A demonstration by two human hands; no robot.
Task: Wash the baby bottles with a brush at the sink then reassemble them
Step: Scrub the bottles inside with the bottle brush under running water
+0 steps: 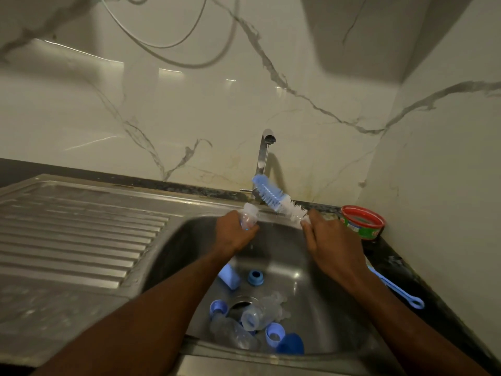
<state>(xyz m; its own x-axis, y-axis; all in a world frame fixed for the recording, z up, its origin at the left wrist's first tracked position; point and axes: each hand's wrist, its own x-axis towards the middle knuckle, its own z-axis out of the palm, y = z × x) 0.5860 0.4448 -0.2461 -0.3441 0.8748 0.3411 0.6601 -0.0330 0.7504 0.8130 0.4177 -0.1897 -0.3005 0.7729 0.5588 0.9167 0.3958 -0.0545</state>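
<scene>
The fingers of the left hand (234,234) were curled round a clear baby bottle (248,217), its open mouth tilted up and toward the tap, while the fingers of the right hand (329,240) pinched the bottle brush (276,199) low on its bristled head, the blue tip pointing up and away from both hands. A thin stream from the tap (264,156) fell between the two sets of fingers, just touching the brush, and the brush head lay outside the bottle, beside its mouth and not within it. The step in hand was judged to be the wetting or rinsing of brush and bottle before scrubbing. Below the fingers, on the floor of the sink (311,280), lay further clear bottles (260,312), blue screw rings (254,277) and blue caps (290,344), all unassembled; whether these had been washed could not be told. Just beyond the right fingers stood a red-rimmed tub (362,222), and behind the right wrist lay a slim blue brush (393,287) on the counter. The next move was judged to call for turning the blue tip toward the bottle mouth, aligning it, and inserting the head while the left fingers held the bottle steady. Reassembly appeared far off.
</scene>
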